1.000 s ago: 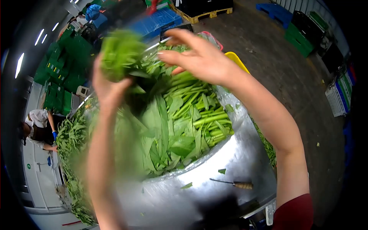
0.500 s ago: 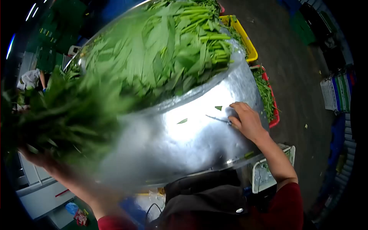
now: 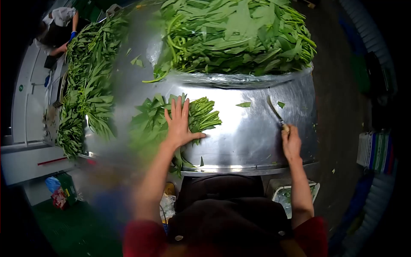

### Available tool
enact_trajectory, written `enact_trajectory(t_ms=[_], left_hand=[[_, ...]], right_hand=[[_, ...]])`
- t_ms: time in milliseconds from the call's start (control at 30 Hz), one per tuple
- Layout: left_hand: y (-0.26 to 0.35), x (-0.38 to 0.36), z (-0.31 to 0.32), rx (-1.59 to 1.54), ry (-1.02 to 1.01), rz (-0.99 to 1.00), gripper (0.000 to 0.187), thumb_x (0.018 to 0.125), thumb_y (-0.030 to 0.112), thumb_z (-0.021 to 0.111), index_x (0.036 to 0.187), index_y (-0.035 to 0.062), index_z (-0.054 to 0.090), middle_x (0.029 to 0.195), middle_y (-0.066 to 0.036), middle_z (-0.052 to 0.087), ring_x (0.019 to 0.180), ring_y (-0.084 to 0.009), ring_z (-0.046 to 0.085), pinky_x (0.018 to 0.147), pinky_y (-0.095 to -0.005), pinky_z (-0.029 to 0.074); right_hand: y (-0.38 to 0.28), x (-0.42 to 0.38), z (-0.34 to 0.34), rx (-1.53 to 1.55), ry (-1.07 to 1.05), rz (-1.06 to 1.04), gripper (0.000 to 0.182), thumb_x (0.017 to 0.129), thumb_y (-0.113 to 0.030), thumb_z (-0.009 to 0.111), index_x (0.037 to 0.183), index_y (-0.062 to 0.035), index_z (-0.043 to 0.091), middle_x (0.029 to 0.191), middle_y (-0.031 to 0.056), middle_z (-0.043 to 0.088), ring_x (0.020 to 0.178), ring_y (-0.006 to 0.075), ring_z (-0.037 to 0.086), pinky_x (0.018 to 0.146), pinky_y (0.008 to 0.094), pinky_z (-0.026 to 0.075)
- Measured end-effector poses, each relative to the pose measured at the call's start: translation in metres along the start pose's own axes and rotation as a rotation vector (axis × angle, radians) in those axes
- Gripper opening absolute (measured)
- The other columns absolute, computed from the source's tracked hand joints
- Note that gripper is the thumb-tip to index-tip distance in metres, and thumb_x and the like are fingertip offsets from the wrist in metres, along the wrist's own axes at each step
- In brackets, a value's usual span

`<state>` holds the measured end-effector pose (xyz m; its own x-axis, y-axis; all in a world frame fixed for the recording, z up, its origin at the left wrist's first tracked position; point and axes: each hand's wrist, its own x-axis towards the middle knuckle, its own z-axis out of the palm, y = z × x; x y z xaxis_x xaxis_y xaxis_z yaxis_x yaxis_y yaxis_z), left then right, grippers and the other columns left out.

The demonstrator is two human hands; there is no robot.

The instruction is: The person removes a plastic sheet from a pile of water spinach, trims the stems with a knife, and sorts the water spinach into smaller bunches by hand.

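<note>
My left hand (image 3: 177,126) lies with fingers spread on a bunch of long-leaved greens (image 3: 201,113) that looks like water spinach. The cut stems of this bunch point right, and its leaves fan out to the left. In my right hand (image 3: 292,144) is a knife (image 3: 276,110) with a thin curved blade, its tip directed away from me. Two loose leaf pieces (image 3: 243,104) lie on the metal table (image 3: 239,141) between the bunch and the knife. A large pile of the same greens (image 3: 235,38) rests on clear plastic at the far side.
More greens (image 3: 87,85) run along the table's left side, where another person (image 3: 62,19) in a white top and blue glove reaches in. A white bin (image 3: 314,188) stands below the front edge at right. Stacked crates (image 3: 374,150) are at far right.
The bunch in my left hand has come from the left onto the table, and that hand now lies flat on it. My right hand now holds the knife off to the right.
</note>
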<state>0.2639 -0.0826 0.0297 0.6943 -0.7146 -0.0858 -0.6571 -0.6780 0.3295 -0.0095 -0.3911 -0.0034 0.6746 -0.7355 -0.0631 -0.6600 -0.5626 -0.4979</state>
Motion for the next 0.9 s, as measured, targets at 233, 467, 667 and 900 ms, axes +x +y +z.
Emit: enact_trajectory(t_ms=[233,467,667,900], left_hand=[[-0.001,0.013,0.015,0.052,-0.04,0.081,0.13,0.048,0.059,0.08,0.141,-0.0058,0.017,0.147,-0.024,0.02,0.138,-0.0413,0.012,0.108,-0.0596,0.007],[-0.02,0.018,0.054,-0.128,0.163,0.129,0.096,0.056,0.028,0.083,0.133,-0.003,0.035,0.118,-0.016,0.047,0.113,-0.0318,0.042,0.104,-0.05,0.023],[-0.023,0.018,0.057,-0.173,0.211,0.155,0.084,0.059,0.024,0.082,0.128,-0.0021,0.041,0.112,-0.016,0.05,0.108,-0.0322,0.044,0.1,-0.0447,0.027],[-0.021,0.016,0.063,-0.2,0.249,0.127,0.081,0.059,0.019,0.081,0.127,-0.0024,0.042,0.112,-0.017,0.05,0.108,-0.0328,0.044,0.098,-0.0439,0.028]], right_hand=[[-0.143,-0.049,0.088,1.033,-0.415,0.211,0.025,0.092,-0.026,0.051,0.099,-0.0021,0.054,0.069,0.001,0.049,0.046,0.0073,0.044,0.038,0.0231,0.038],[-0.178,-0.053,0.111,1.076,-0.669,0.364,0.032,0.094,-0.034,0.048,0.087,-0.0024,0.051,0.06,0.0011,0.044,0.04,0.0084,0.039,0.035,0.0248,0.033],[-0.191,-0.041,0.12,0.931,-0.786,0.375,0.04,0.095,-0.042,0.045,0.083,-0.0039,0.05,0.055,0.0011,0.041,0.038,0.0081,0.037,0.033,0.0257,0.03],[-0.206,-0.013,0.137,0.816,-0.826,0.382,0.043,0.096,-0.043,0.042,0.079,-0.0031,0.048,0.052,0.0022,0.041,0.034,0.0104,0.035,0.031,0.0277,0.029]])
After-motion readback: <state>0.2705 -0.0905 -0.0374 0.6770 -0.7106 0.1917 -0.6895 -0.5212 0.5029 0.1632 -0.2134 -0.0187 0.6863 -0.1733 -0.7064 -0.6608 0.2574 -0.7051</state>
